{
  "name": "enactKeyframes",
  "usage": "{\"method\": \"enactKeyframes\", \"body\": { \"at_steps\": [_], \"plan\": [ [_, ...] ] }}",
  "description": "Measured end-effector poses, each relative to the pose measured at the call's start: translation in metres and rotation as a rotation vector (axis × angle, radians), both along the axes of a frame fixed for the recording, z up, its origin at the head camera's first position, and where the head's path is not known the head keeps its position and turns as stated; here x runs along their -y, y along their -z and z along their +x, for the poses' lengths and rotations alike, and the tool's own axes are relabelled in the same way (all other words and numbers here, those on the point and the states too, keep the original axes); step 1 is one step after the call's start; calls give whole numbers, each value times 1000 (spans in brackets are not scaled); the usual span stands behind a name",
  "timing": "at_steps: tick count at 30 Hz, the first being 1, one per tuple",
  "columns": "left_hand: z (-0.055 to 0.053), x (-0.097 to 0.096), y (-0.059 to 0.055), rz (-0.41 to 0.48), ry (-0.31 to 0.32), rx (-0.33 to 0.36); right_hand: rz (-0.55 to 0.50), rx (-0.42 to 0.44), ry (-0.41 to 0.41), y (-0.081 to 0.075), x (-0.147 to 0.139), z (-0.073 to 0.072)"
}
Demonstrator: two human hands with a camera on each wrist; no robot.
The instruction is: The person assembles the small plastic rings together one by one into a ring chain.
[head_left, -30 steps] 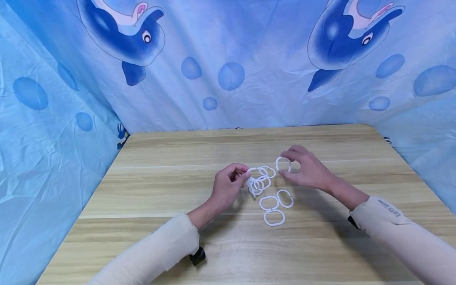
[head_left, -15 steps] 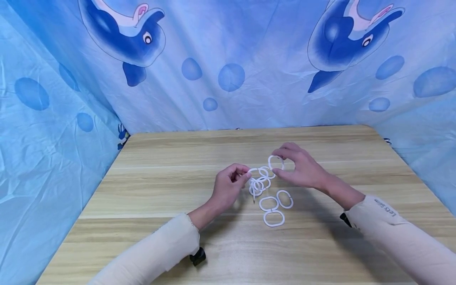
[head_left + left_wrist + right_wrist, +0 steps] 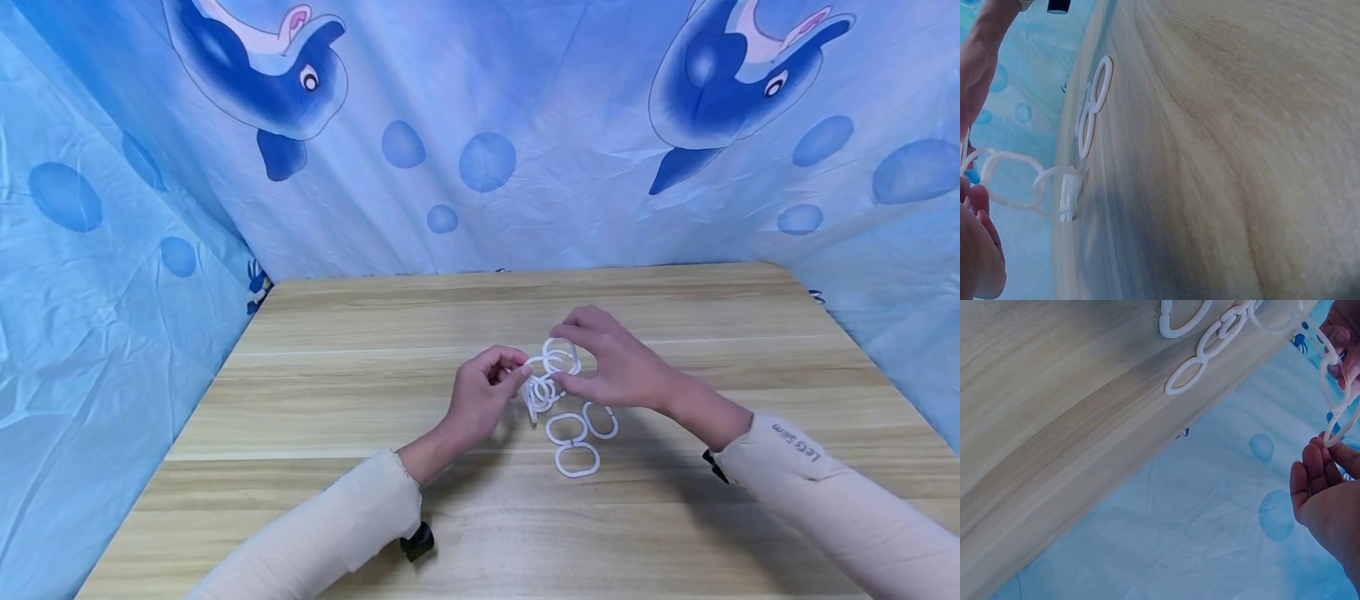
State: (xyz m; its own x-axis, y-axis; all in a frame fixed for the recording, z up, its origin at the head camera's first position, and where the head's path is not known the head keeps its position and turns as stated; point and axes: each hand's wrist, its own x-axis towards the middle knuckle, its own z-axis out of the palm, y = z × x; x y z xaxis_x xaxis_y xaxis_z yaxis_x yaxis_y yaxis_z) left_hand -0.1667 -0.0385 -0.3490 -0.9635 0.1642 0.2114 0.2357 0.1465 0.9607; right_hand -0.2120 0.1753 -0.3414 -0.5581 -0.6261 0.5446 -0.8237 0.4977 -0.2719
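Note:
A chain of white plastic links (image 3: pixel 540 398) hangs from my left hand (image 3: pixel 483 390), whose thumb and fingertip pinch the link at its end. The lower links lie bunched on the table, as the right wrist view of the chain (image 3: pixel 1200 359) also shows. My right hand (image 3: pixel 622 367) holds a single white C-shaped link (image 3: pixel 576 354) between thumb and fingers, right at the chain's upper end, where it overlaps another link. In the left wrist view the linked ovals (image 3: pixel 1016 178) stretch from the left fingertips (image 3: pixel 977 199) to the tabletop.
Just in front of the chain, three loose white links (image 3: pixel 577 460) lie close together on the wooden table (image 3: pixel 337 500). Blue curtains (image 3: pixel 562 217) with dolphins and bubbles stand behind the table and at both sides. A black device (image 3: pixel 417 542) sits under the left sleeve.
My right hand has moved left with its link, from apart from the chain to overlapping the chain's end link. The left hand keeps its pinch and has barely moved.

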Motion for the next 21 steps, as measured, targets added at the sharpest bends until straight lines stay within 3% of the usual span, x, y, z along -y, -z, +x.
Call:
{"method": "enactKeyframes", "body": {
  "at_steps": [10, 21],
  "plan": [
    [3, 1, -1, -34, -26, -14, 26, -131, -43, 1, 5, 0],
    [4, 3, 0, -34, -47, -41, 74, -148, -18, 1, 3, 2]
  ]
}}
